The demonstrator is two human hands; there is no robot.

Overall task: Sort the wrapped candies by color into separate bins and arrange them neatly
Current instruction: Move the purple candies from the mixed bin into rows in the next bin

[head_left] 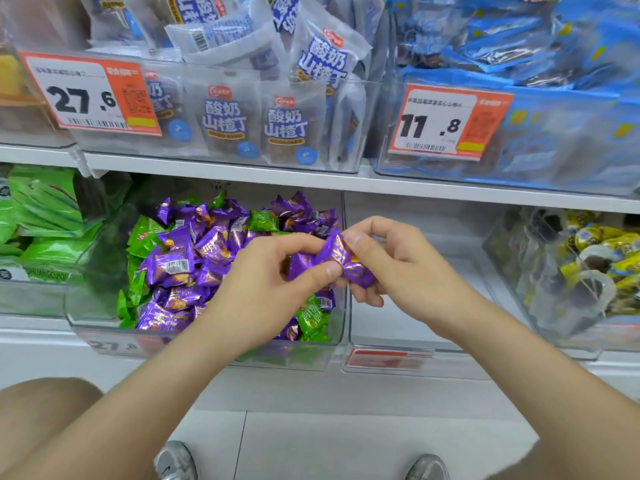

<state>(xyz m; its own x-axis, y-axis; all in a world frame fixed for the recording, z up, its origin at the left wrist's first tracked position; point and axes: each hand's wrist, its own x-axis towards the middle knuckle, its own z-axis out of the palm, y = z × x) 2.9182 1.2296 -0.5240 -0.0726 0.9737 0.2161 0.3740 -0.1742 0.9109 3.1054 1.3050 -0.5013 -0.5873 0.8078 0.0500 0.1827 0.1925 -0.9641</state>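
Note:
A clear plastic bin (204, 344) on the lower shelf holds a mixed heap of purple wrapped candies (173, 268) and green wrapped candies (263, 220). Over the bin's right side, both hands meet on a small bunch of purple candies (337, 263). My left hand (273, 271) pinches the bunch from the left with thumb and fingers. My right hand (388, 258) grips it from the right, fingers curled round the wrappers. Right of it stands a second clear bin (391, 358) with no candy visible inside.
Green snack packs (41, 216) fill the bin at left and yellow wrapped sweets (595, 251) the bin at right. The upper shelf (311, 180) carries bins of white-blue and blue packets with price tags 27.6 and 11.8. My knee and shoes show at the bottom.

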